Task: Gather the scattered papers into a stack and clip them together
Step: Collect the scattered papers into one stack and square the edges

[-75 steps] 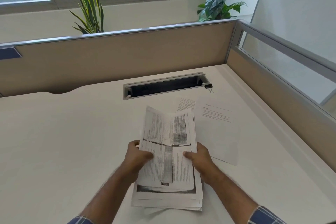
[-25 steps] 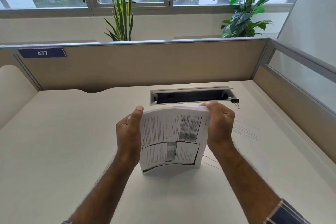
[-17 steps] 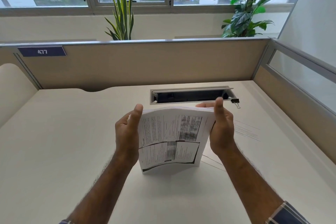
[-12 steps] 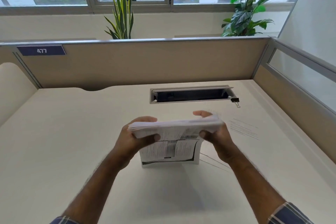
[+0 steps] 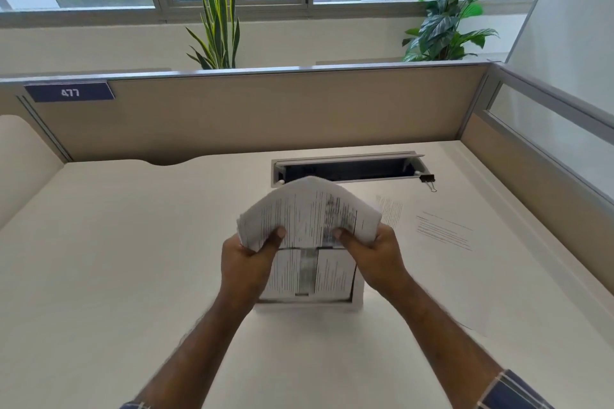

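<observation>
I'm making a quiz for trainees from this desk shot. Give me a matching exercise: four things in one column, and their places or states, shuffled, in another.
Things:
1. paper stack
2. binder clip
3. loose sheet
4. number plate

Places or states:
A. flat on the desk, right of the hands
B. on the partition, far left
C. held bent in both hands
D. by the right end of the cable slot

Pairs: 1-C, 2-D, 3-A, 4-B
</observation>
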